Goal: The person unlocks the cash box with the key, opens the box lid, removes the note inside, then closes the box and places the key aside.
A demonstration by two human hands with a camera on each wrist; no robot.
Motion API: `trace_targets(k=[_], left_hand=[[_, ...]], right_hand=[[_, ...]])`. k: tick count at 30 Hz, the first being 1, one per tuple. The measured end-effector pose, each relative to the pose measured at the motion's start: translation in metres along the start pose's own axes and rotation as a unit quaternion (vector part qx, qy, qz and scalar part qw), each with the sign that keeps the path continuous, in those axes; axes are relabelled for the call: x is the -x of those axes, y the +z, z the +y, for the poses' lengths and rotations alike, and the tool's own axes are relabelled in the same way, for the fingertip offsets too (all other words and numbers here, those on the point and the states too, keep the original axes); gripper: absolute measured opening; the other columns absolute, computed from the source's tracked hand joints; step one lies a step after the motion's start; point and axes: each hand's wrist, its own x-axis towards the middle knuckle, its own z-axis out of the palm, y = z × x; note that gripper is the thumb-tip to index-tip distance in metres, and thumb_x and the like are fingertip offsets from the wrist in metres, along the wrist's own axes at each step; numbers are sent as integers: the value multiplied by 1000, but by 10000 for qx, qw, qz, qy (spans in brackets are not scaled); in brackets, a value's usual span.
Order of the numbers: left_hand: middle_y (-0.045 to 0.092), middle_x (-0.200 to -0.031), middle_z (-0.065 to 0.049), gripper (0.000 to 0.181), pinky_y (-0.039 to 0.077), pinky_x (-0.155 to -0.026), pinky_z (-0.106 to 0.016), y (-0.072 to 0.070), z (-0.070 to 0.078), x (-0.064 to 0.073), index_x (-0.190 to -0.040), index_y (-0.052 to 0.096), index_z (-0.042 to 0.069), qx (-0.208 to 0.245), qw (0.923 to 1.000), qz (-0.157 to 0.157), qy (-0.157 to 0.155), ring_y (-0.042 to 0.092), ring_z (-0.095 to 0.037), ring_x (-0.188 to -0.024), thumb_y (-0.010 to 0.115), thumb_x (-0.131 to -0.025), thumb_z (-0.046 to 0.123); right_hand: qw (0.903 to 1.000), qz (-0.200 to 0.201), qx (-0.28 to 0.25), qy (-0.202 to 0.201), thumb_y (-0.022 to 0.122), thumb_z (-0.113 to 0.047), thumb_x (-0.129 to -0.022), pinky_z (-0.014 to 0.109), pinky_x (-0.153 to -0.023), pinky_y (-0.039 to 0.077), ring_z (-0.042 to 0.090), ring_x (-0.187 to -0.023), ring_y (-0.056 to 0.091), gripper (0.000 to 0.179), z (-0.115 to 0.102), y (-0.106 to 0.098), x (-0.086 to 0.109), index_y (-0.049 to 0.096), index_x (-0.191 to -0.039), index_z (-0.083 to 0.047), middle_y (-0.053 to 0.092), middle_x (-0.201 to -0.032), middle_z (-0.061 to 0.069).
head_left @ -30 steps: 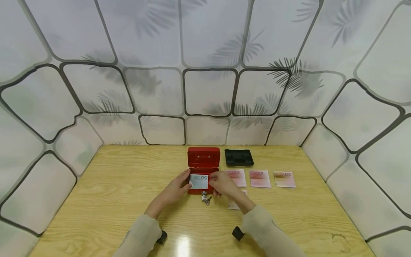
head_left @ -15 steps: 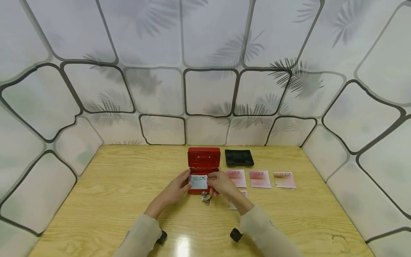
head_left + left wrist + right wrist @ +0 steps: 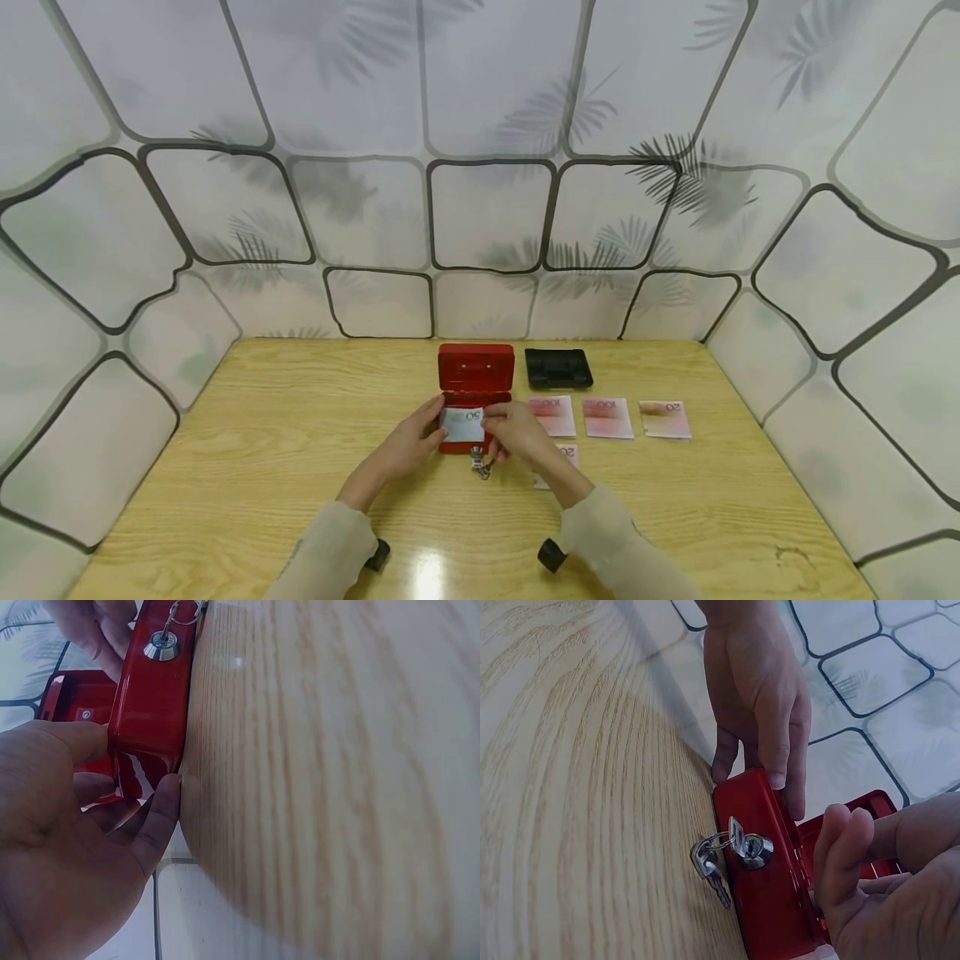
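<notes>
A red cash box stands with its lid raised. My left hand grips its left end; in the left wrist view the thumb lies on the front rim and the fingers against the outer wall. Inside the box lies a green-grey banknote marked 50. My right hand reaches over the box's right side and pinches that note's right edge. Keys on a ring hang from the lock in the front wall. The wrist views hide the note behind the box wall and my fingers.
A black tray lies right of the lid. Two pink 100 notes and a 20 note form a row to the right. Another note is partly under my right forearm. Patterned walls border the wooden table.
My right hand has shifted slightly left, and the 50 note has moved a little left with it. The left hand and cash box stay in place.
</notes>
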Motion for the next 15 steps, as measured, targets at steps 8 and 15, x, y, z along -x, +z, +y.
trace_targets(k=[8, 15], left_hand=[[27, -166, -23, 61, 24, -122, -54, 0, 0, 0, -158, 28, -8, -76, 9999, 22, -66, 26, -40, -152, 56, -106, 6], [29, -165, -23, 60, 25, -122, -53, 0, 0, 0, -158, 29, -9, -141, 9999, 38, -13, 27, -39, -152, 56, -106, 6]], right_hand=[[9999, 161, -34, -3, 54, -3, -105, 25, -45, 52, 12, -46, 56, 39, -1, 1, 1, 54, -138, 16, 66, -74, 22], [9974, 254, 673, 49, 59, -1, -102, 24, -44, 48, 11, -43, 52, 27, -2, -2, -4, 67, -124, 13, 65, -65, 16]])
